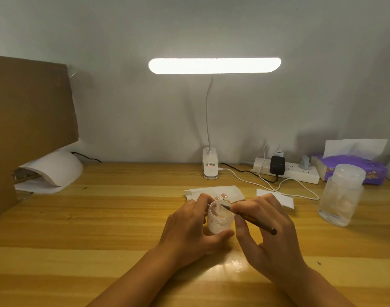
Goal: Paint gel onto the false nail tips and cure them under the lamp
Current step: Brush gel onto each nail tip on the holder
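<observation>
A small translucent gel jar (218, 220) stands open on the wooden table, and my left hand (189, 231) grips it with fingers and thumb curled round its side. My right hand (267, 231) pinches a thin dark brush (251, 219) whose tip dips into the jar's mouth. Just behind the jar, pink false nail tips (220, 196) lie on a white paper sheet (230, 191), partly hidden by my fingers. The white domed curing lamp (54, 168) sits at the far left of the table, its opening facing left.
A lit clip-on desk lamp (210, 167) stands at the back centre. A power strip (287, 171) with plugs and trailing cables (285, 185), a purple tissue pack (349, 167) and a clear plastic bottle (341, 196) are at the right. A cardboard box (27, 120) stands at the left.
</observation>
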Motion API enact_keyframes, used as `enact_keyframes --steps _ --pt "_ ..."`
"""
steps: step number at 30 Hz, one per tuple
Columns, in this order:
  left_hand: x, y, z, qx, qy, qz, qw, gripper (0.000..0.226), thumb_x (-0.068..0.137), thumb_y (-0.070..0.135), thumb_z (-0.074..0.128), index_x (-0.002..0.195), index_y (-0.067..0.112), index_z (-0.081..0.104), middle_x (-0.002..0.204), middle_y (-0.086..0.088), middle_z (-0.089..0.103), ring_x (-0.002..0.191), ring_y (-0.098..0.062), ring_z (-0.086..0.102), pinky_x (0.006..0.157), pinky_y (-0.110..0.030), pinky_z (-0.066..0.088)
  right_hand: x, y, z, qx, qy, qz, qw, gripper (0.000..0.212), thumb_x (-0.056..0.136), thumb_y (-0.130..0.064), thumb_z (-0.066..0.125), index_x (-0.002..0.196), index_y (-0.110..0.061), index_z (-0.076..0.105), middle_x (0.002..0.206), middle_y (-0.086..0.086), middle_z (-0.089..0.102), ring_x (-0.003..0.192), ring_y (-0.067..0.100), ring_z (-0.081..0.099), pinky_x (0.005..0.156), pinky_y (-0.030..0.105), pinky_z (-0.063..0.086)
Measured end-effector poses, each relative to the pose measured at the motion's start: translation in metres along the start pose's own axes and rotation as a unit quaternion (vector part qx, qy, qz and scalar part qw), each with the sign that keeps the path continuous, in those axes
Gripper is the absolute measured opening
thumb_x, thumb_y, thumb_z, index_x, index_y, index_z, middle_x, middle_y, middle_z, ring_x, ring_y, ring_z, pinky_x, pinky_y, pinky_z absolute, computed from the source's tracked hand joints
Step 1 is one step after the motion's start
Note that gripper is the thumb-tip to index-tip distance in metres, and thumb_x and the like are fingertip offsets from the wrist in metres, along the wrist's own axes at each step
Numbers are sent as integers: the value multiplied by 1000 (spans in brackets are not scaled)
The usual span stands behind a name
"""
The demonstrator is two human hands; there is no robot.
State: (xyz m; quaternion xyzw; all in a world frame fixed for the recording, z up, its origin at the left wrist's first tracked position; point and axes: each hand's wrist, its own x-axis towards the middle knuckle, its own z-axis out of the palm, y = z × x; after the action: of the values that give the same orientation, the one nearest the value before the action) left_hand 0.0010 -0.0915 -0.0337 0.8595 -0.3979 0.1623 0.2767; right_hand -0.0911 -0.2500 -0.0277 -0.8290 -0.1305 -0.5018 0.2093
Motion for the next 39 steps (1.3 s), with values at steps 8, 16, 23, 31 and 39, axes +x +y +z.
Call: enact_keyframes --steps 8,16,23,31,39 --pt "1 2 -3 3 5 2 1000 62 68 81 46 115 41 40 86 22 43 72 1 43 55 -11 25 1 5 -4 -77 -70 -37 994 31 98 -34 46 129 -26 49 125 1 57 105 16 57 76 35 53" --pt "1 2 -3 11 3 29 1000 57 72 70 59 118 38 47 112 19 49 91 -1 46 64 -21 44 -7 4 7 -17 -146 81 986 52 83 -48 63 121 -30 34 122 -9 52 100 8 56 78 33 56" --pt "2 -2 -2 35 15 -8 999 63 68 75 52 115 34 42 108 18 45 94 -2 45 66 -14 39 -4 6 4 -81 -112 133 981 60 74 -37 78 116 -21 37 110 -4 46 98 15 54 89 46 49" --pt "10 -21 1 -20 25 -185 982 22 88 42 64 101 33 49 104 16 54 100 -7 49 73 -24 38 -5 18 2 -104 -96 200 970 58 82 -31 74 118 -26 29 116 3 49 101 10 44 98 49 45" --pt "10 -24 0 -104 25 -232 967 17 87 33 70 83 33 53 99 14 64 83 -3 60 64 -21 41 -6 20 4 -103 -132 233 958 49 90 -38 64 120 -27 28 121 2 51 102 11 40 98 41 45"
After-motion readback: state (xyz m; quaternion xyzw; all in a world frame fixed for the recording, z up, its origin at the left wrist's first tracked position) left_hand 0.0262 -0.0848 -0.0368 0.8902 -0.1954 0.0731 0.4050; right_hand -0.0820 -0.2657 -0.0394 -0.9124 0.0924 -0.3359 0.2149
